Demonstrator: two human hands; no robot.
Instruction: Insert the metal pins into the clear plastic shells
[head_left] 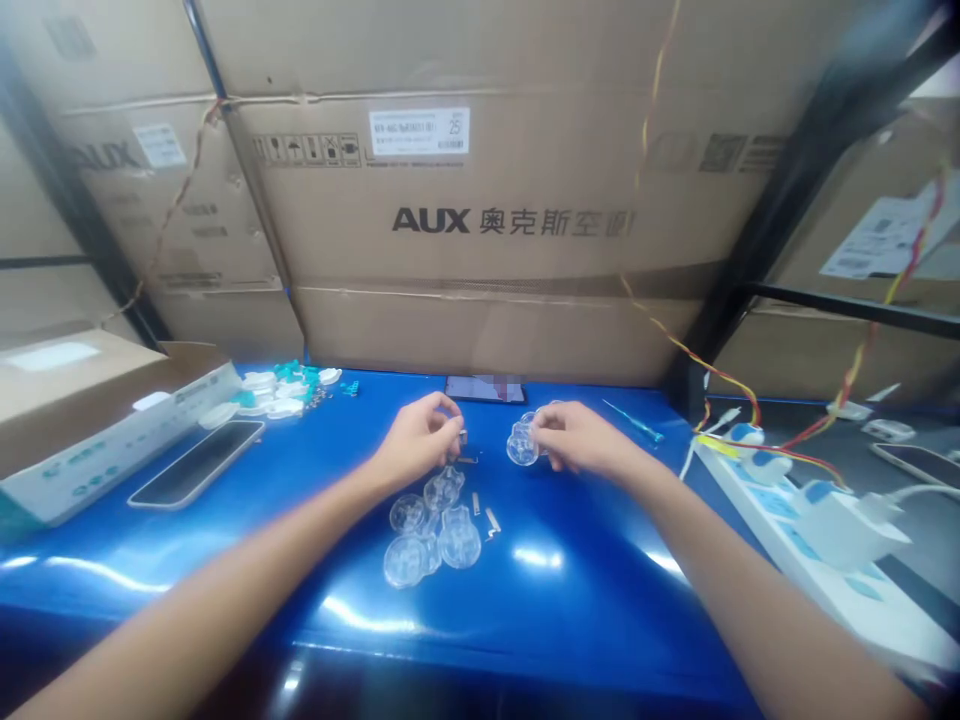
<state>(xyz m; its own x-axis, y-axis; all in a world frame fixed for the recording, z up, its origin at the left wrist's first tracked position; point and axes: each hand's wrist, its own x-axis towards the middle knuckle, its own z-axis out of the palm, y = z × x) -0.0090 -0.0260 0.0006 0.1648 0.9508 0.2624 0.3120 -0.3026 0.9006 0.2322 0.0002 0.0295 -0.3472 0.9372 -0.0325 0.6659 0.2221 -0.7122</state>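
Cardboard cartons printed AUX (pixel 442 220) fill the upper half of the frame behind a blue worktop (pixel 360 620). A flat cardboard box (pixel 97 420) sits at the left edge, and a white power strip (pixel 787 510) with plugged-in adapters runs down the right side. A dark-screened smartphone (pixel 196 463) lies at centre left, beside the box.

Loose parts lie in two groups. White and teal plastic parts (pixel 274 390) are heaped at upper left, while clear moulded plastic pieces (pixel 435 530) sit together at lower centre, with small metal strips (pixel 491 521) just beside them. Whether any of these parts are joined cannot be told from this view.

Above the clear group, the left hand (pixel 416 440) has its grip pinched on a small metal part (pixel 463 437). The right hand (pixel 581 440) has its grip clenched around a clear round piece (pixel 523 443), at centre. A thin blue screwdriver (pixel 634 424) lies just beyond the right hand.
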